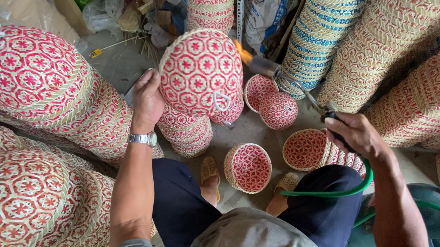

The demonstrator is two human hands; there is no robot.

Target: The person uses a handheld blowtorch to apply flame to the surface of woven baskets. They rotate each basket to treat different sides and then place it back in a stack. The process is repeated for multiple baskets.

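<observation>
On my far left, stacks of red-and-straw woven baskets lean in a heap. My left hand grips the rim of a round red-patterned basket, held up on its side above a short stack. Just right of it a flame licks at its edge from the torch, which my right hand clasps by the handle, green hose trailing below. Tall basket columns stand at right.
</observation>
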